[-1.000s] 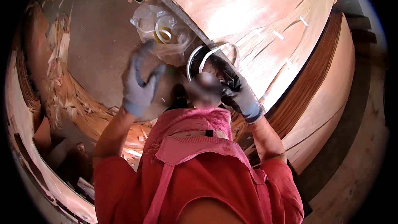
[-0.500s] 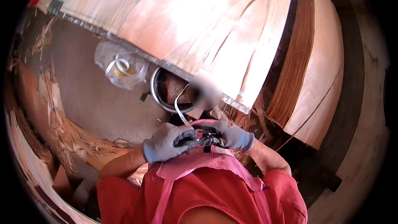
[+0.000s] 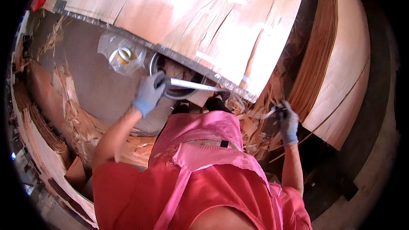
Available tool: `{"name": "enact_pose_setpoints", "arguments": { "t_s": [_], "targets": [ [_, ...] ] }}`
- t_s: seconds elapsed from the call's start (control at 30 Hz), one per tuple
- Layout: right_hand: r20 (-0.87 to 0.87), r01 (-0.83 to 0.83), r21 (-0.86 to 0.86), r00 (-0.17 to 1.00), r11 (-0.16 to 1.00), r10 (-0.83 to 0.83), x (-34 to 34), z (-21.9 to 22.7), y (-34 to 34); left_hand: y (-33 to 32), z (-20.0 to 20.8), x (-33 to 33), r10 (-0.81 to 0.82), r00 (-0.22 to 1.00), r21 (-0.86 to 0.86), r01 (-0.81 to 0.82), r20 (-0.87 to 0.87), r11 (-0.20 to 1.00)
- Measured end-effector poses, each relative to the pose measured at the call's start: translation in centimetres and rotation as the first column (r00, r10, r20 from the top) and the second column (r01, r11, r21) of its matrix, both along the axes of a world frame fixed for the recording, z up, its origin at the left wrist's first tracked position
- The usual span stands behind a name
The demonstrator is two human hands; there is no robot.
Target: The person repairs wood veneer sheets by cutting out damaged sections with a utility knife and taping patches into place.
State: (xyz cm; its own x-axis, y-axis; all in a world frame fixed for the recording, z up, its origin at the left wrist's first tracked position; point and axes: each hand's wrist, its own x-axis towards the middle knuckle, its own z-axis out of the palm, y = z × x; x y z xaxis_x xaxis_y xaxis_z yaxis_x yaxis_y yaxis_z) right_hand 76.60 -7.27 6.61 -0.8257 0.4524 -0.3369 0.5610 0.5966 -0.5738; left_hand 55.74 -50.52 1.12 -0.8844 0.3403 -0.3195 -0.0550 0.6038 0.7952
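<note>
Left hand [image 3: 151,93]: fingers closed, one end of a white strip [image 3: 196,85] pinched. Right hand [image 3: 287,121]: fingers curled, motion-blurred beside a pale curl; can't tell if it's gripped. Hands were together at the apron [image 3: 200,123] half a second ago; now set wide apart, left one farther out. Strip was hanging from bowl to hands; now it's pulled near straight, left to right, above the bowl [image 3: 151,64]. Its right end is lost in blur near the bench edge [image 3: 170,54].

Strip is flat, narrow, smooth. Apron is pink, fine-checked cloth. Bench edge is grey and speckled; sheet [image 3: 170,17] on it is thin, pale wood, split by long dark cracks and patched with short white pieces. Stack [image 3: 317,47] at right: many thin brown layers, curved by the lens. Scraps [image 3: 85,127] at left are ragged, splintered.

Bowl: round, shiny rim, partly covered by the bench edge, brownish contents, not identifiable. Clear, crumpled bag [image 3: 137,63], far left of bowl: white coil [image 3: 125,54] and something yellow held inside.
</note>
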Motion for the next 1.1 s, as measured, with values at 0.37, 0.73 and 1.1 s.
{"name": "enact_pose_setpoints", "arguments": {
  "t_s": [0.37, 0.73, 1.1],
  "targets": [
    [-0.273, -0.003, -0.571, 0.944, 0.821, -0.186, -1.3, -1.6, -17.0, 1.1, -2.4, -3.1, -0.212, 0.966, -0.321, 0.156, -0.148, 0.934],
    [-0.446, -0.085, -0.774, 0.777, 0.628, -0.444, -12.4, -12.1, -25.5, 3.0, -2.2, -3.5, -0.236, 0.967, -0.319, 0.194, -0.097, 0.928],
    [-0.314, 0.08, -0.82, 0.765, 0.567, -0.562, -13.2, -10.3, -26.7, 2.4, -1.8, -3.5, -0.211, 0.976, -0.328, 0.179, -0.063, 0.928]
  ]
}}
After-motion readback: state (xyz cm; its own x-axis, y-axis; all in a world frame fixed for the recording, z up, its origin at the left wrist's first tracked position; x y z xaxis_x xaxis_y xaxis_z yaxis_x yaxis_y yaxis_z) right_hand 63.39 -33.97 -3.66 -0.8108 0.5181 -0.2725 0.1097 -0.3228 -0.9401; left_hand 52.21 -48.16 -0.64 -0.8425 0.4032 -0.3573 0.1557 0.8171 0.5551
